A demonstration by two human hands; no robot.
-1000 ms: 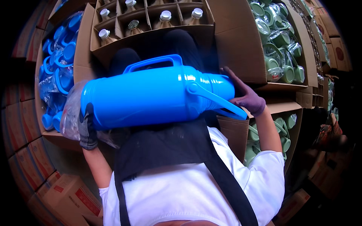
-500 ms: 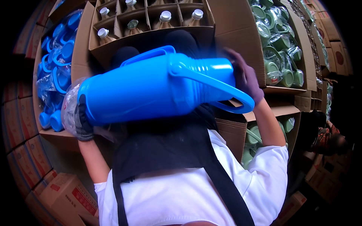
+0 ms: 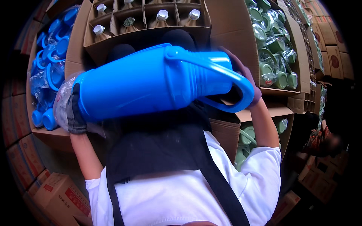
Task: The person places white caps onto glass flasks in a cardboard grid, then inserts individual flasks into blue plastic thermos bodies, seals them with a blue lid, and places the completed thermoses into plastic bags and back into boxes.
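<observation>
A large blue thermos flask [image 3: 128, 86] lies sideways across my lap, its ribbed neck and cup lid [image 3: 220, 73] pointing right. My left hand [image 3: 76, 115], in a grey and black glove, grips the base end. Clear plastic wrap [image 3: 62, 101] bunches around that end, partly under the glove. At the lid end is my right hand [image 3: 249, 77] in a purplish glove, its fingers curled around the lid and partly hidden behind it. The carrying handle [image 3: 245, 92] loops out past the lid, in front of my right hand. Along the flask's far side runs a side grip [image 3: 151, 48].
Ahead stands a divided carton [image 3: 151, 33] of white-capped bottles [image 3: 163, 16]. A carton of bagged blue lids and handles [image 3: 56, 77] is at left. Green parts [image 3: 277, 45] fill cartons at right. Stacked boxes [image 3: 19, 116] line the left; another person [image 3: 326, 141] is at far right.
The flask has rolled slightly about its length: its carrying handle sits higher and the side grip shows less. Both hands stay at its ends. The whole view has shifted a little.
</observation>
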